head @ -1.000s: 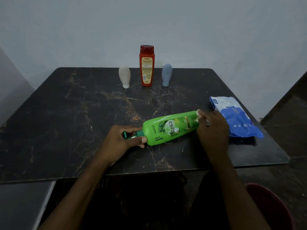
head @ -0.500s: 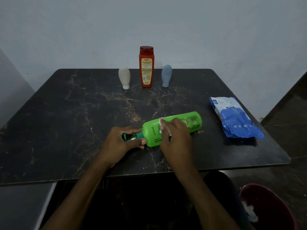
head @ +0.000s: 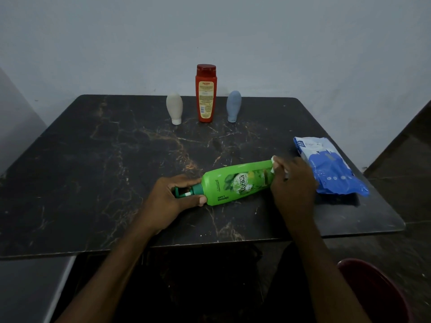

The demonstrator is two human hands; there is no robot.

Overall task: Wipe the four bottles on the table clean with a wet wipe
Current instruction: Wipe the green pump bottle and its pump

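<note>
Left hand (head: 168, 199) is gripping green bottle (head: 235, 183) at its pump neck. Right hand (head: 293, 183) is pinching wet wipe (head: 274, 162) against its base. Wipes pack (head: 331, 169) is lying just beside, near the right edge of the table (head: 93, 183).

Dark marble table (head: 93, 183) bears green bottle (head: 233, 185), red bottle (head: 206, 96), beige bottle (head: 174, 108), blue bottle (head: 233, 106), wipes pack (head: 331, 169)

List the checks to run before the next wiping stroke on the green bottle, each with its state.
1. Green bottle lies on the table, left hand gripping its pump neck: ok.
2. Right hand holds the wet wipe at the bottle's base end: ok.
3. Label side uncovered for the stroke: ok.
4. Wipe damp enough: cannot tell.
5. Red bottle, beige bottle, blue bottle upright, well apart: ok.
</note>
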